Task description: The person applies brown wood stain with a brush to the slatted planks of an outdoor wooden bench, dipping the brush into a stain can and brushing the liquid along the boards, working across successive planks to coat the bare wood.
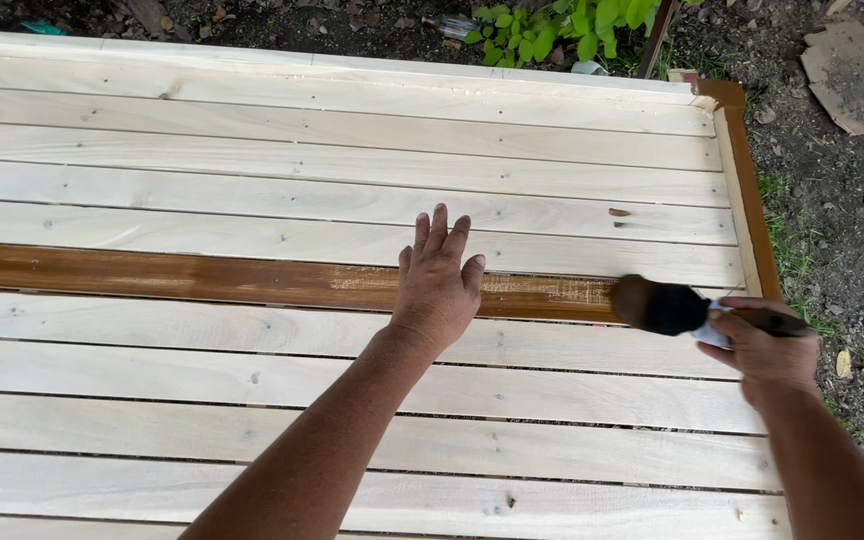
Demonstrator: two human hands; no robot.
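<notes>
My left hand (436, 290) rests open on the stained slat (152, 275); my right hand (767, 350) grips a brush (664, 306) touching its right end.

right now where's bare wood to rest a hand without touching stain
Bare: the pale slats above the stained slat, and those below it toward you. Crowded: the stained strip, where the left hand presses and the right hand works the brush.

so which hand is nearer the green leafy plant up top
Left. The left hand lies flat on the slats, almost straight below the green plant. The right hand, holding the paintbrush, sits lower and off to the plant's right, near the stained edge rail.
</notes>
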